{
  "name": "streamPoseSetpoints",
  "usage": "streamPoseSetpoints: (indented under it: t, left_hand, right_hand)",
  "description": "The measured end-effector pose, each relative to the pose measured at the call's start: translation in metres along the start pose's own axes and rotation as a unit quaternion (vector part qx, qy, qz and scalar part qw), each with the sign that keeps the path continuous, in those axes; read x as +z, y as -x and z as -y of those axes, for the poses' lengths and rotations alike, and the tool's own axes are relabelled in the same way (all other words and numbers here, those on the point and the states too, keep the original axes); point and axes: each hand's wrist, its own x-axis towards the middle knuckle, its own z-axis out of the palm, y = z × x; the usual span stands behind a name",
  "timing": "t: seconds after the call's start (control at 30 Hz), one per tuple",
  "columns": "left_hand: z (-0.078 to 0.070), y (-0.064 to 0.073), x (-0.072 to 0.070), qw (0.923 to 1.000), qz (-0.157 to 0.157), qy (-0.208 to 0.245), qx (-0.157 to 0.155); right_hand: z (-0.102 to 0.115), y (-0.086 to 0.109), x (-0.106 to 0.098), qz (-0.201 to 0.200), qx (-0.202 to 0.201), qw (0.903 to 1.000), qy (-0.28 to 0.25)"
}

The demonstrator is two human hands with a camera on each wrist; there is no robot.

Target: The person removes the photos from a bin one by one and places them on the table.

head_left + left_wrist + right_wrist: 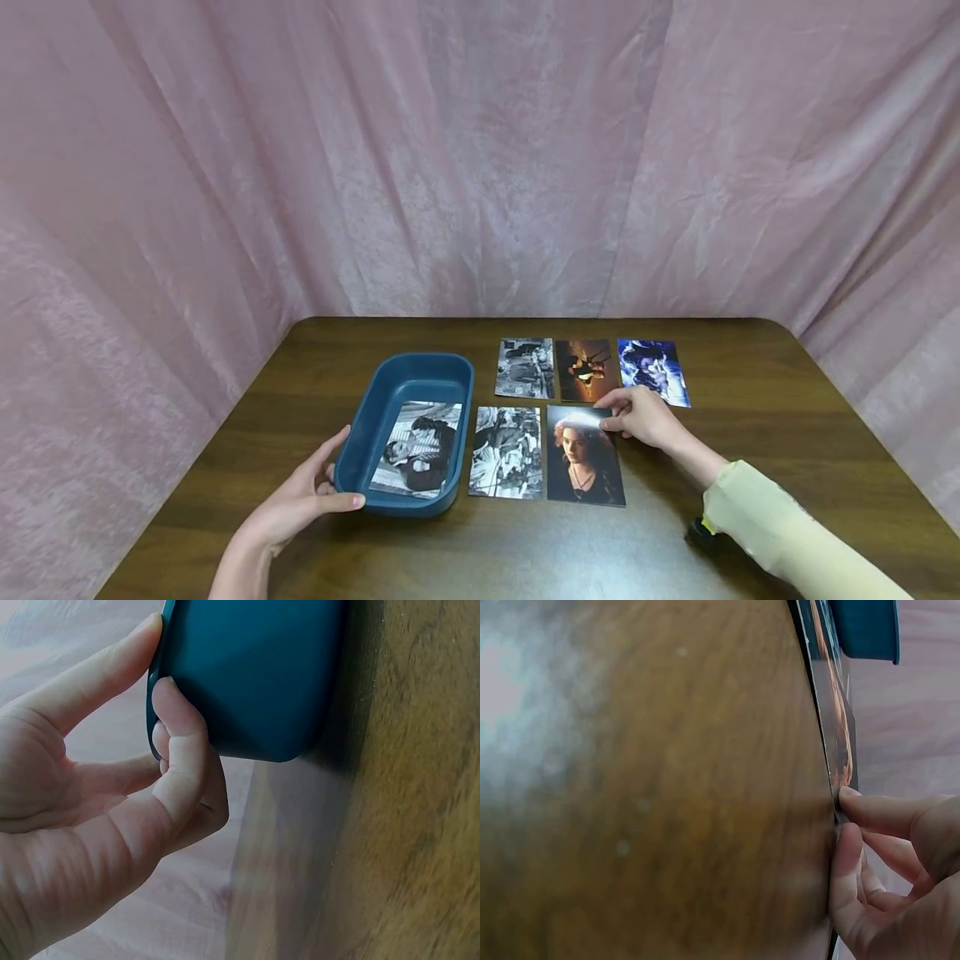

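Note:
My left hand (296, 498) grips the near left corner of a blue plastic tray (360, 433). In the left wrist view the thumb lies on the rim, with fingers (178, 724) curled beneath it. Inside the tray lies a black-and-white photo card (418, 450). My right hand (643, 415) pinches the upper right corner of a dark colour portrait card (581, 475). The right wrist view shows that card (829, 697) edge-on, its corner between thumb and fingertips. Just left of it, another black-and-white card (506, 454) lies on the table.
Behind these, a row holds a black-and-white card (525, 368), an orange-brown card (585, 367) and a blue-purple card (652, 367). The brown wooden table (480, 550) ends at a pink curtain (517, 167). A small black object (701, 535) shows under the right sleeve.

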Motion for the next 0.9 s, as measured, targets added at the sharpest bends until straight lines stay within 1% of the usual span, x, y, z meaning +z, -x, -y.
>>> streamPoseSetpoints:
  t: [0.1, 0.23, 0.47, 0.67, 0.77, 0.9]
  left_hand:
    - [-0.001, 0.000, 0.000, 0.9999, -0.009, -0.006, -0.006]
    - [0.000, 0.000, 0.000, 0.9999, -0.008, -0.007, -0.008]
    - [-0.001, 0.000, 0.000, 0.9997, -0.017, -0.014, -0.011]
    - [-0.002, -0.002, 0.000, 0.9996, -0.016, -0.018, -0.013]
    - [-0.002, -0.002, 0.001, 0.9994, -0.020, -0.022, -0.018]
    - [-0.001, -0.001, 0.001, 0.9991, -0.026, -0.025, -0.024]
  right_hand:
    - [-0.001, -0.001, 0.000, -0.001, 0.004, 1.0000, -0.008]
    - [-0.002, -0.001, 0.000, -0.002, 0.014, 0.9998, -0.015]
    - [0.000, -0.001, 0.001, -0.011, 0.002, 0.9998, -0.014]
    - [-0.001, -0.001, 0.001, -0.020, 0.010, 0.9996, -0.017]
    - [0.002, -0.003, 0.001, -0.020, 0.010, 0.9996, -0.017]
    - [0.013, -0.012, -0.001, -0.022, -0.003, 0.9997, -0.014]
